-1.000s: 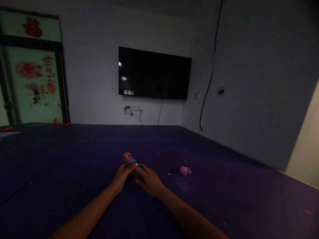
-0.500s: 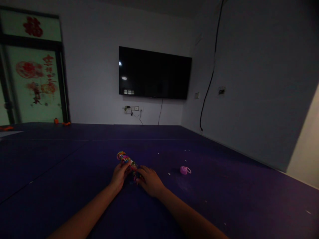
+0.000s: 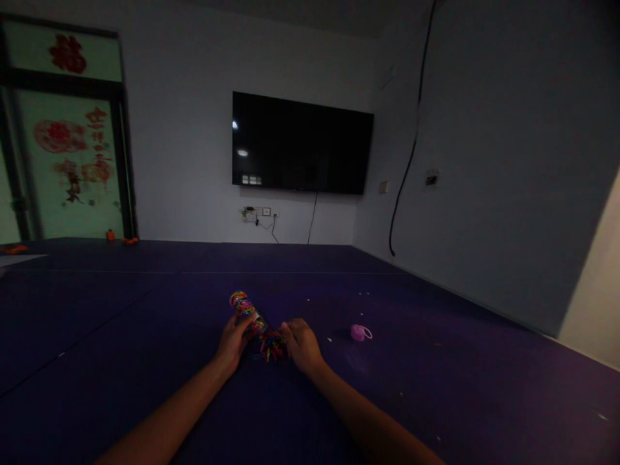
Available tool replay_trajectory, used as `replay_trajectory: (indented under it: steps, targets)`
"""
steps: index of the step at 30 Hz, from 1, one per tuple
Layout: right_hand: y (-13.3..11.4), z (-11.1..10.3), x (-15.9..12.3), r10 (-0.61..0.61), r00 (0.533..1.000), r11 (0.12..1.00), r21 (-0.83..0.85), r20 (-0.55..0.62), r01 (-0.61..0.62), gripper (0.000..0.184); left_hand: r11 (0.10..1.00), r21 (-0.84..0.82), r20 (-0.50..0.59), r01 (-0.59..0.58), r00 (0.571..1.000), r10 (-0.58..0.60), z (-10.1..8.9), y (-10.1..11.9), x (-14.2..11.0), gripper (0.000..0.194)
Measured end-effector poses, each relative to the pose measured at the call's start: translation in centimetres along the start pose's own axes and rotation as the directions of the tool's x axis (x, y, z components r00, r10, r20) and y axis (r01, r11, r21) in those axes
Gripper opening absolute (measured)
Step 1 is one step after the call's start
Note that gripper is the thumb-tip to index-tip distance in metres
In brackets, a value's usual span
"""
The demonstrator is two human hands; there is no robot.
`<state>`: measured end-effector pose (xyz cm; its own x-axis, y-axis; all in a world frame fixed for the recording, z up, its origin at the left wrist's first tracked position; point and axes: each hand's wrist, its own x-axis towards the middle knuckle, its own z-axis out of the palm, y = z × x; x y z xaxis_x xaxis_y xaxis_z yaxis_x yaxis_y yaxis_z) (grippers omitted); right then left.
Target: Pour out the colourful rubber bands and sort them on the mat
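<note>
Your left hand (image 3: 232, 343), fingers closed around a clear tube of multicoloured bands (image 3: 246, 306), at ten o'clock from your right hand (image 3: 303, 345), its fingers curled beside the loose band pile (image 3: 272, 349), any pinch impossible to tell, pink cap (image 3: 358, 332) at three o'clock.

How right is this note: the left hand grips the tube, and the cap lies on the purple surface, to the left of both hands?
The side is wrong: the head view shows the cap on the purple surface, to the right of both the left hand and the right hand. The left hand does grip the tube.
</note>
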<state>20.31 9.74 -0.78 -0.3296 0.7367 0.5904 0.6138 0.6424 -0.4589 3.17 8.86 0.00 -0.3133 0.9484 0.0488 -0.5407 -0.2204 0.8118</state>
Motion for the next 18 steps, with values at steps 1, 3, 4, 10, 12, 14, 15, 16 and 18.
replay_trajectory:
  steps: [1,3,4,10,12,14,15,16,18]
  targets:
    - [-0.07,-0.03,0.03,-0.026,0.999,1.0,0.002,0.032,0.026,0.061,1.0,-0.001,0.002,-0.002,1.0,0.002,-0.01,0.01,-0.01,0.014]
    - [-0.25,-0.12,0.04,-0.071,0.993,0.997,0.015,0.092,0.07,0.054,1.0,-0.002,0.001,-0.005,1.0,0.005,-0.03,0.01,0.03,0.014]
    - [-0.32,-0.16,0.02,-0.084,0.99,0.996,0.019,0.113,0.082,0.053,1.0,-0.003,0.0,-0.005,1.0,0.005,-0.05,0.0,0.06,0.014]
    - [-0.15,-0.04,-0.01,-0.069,0.986,0.996,-0.045,0.15,0.077,0.062,1.0,0.001,-0.005,0.002,1.0,-0.002,-0.18,-0.13,0.3,0.013]
    - [-0.06,0.06,0.04,-0.061,0.987,0.996,-0.051,0.149,0.07,0.06,1.0,0.003,-0.004,0.005,1.0,-0.005,-0.2,-0.16,0.35,0.013]
    - [-0.06,0.11,0.05,-0.06,0.988,0.996,-0.053,0.145,0.069,0.059,1.0,0.005,-0.002,0.009,1.0,-0.009,-0.21,-0.17,0.37,0.013]
    - [-0.1,0.11,0.03,-0.061,0.988,0.996,-0.056,0.141,0.069,0.059,1.0,0.006,-0.001,0.01,1.0,-0.01,-0.21,-0.15,0.38,0.013]
    - [-0.17,0.1,0.0,-0.062,0.989,0.996,-0.059,0.137,0.07,0.058,1.0,0.006,-0.001,0.011,1.0,-0.011,-0.2,-0.14,0.38,0.013]
    - [-0.41,0.02,-0.1,-0.068,0.989,0.995,-0.07,0.132,0.078,0.056,1.0,0.005,-0.002,0.011,1.0,-0.011,-0.18,-0.1,0.37,0.013]
